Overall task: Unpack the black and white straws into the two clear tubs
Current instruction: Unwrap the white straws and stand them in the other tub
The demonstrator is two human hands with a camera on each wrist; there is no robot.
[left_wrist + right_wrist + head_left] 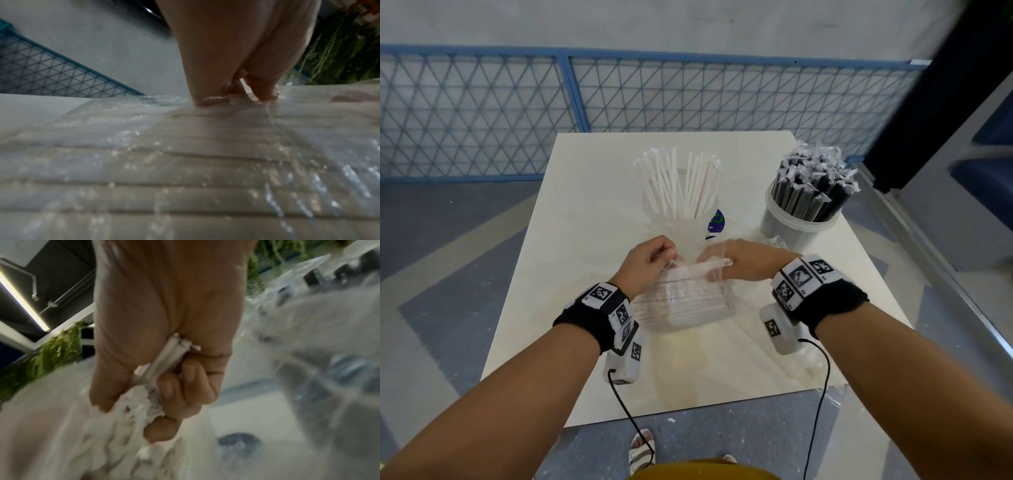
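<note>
On the pale counter (585, 359) stand two clear tubs: the middle tub (681, 219) holds upright white straws (678, 185), the right tub (796, 222) wrapped black straws (811, 185). Just before the middle tub lies a clear plastic bag (688, 305) of white straws. The left hand (645, 263) pinches the bag's film at its far edge. The right hand (743, 262) reaches inside the bag, its grip clenched round a bunch of white straws (162, 360).

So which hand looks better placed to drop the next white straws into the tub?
The right hand, probably. It already grips a few white straws inside the clear bag, while the left hand only pinches the bag's plastic. The tub of white straws stands just beyond both hands.
</note>
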